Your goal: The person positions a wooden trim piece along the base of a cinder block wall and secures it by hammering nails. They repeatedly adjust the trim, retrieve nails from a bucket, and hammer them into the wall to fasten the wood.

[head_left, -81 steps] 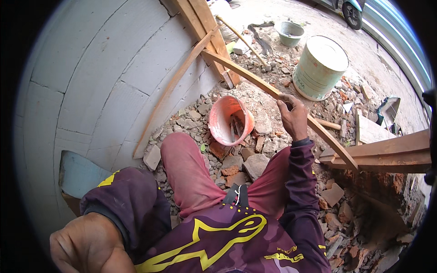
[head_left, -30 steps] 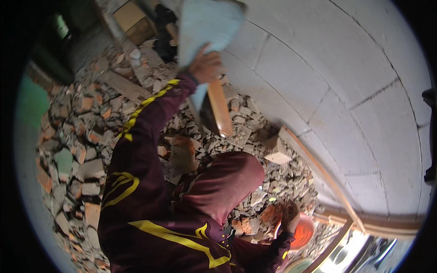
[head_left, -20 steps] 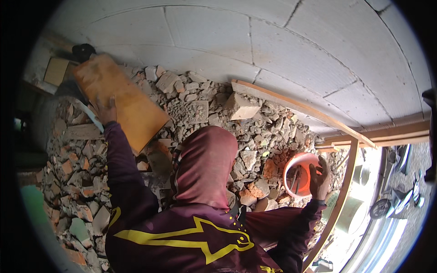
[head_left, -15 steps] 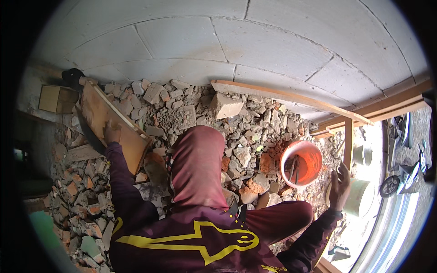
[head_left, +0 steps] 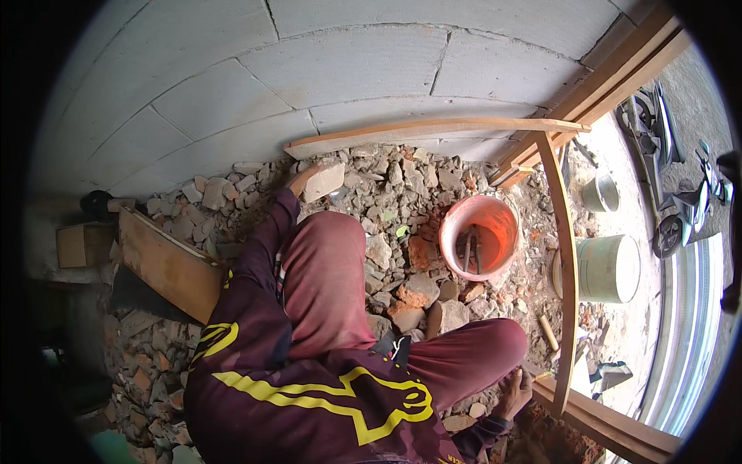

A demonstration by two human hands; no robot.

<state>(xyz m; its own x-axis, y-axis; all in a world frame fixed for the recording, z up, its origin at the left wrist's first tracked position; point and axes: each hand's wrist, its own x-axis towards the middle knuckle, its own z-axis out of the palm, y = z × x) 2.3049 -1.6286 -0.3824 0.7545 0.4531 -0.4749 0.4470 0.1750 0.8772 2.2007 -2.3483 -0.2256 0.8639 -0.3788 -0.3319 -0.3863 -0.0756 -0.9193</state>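
Note:
My left hand (head_left: 304, 179) reaches past my left knee to a pale, blocky chunk of masonry (head_left: 325, 182) near the wall. Its fingers are closed against the chunk's left side, and part of the grip is hidden. My right hand (head_left: 512, 396) is low beside my right knee, close to a wooden beam (head_left: 610, 424). Its fingers are bent and slightly apart, with nothing visible in them. Between my knees and the wall lies broken rubble (head_left: 379, 251). An orange bucket (head_left: 506, 240) with a few dark, stick-like tools inside stands tilted on the right.
A brown wooden board (head_left: 166, 259) leans at the left, by a small box (head_left: 83, 246). A plank (head_left: 433, 127) runs along the grey block wall (head_left: 371, 69). A wooden upright (head_left: 568, 263) stands between me and a pale green bucket (head_left: 610, 269). Motorbikes (head_left: 680, 209) are parked outside.
My left hand has left the brown board and moved right to the masonry chunk. My right hand has dropped from beside the buckets to near my knee. The view has shifted.

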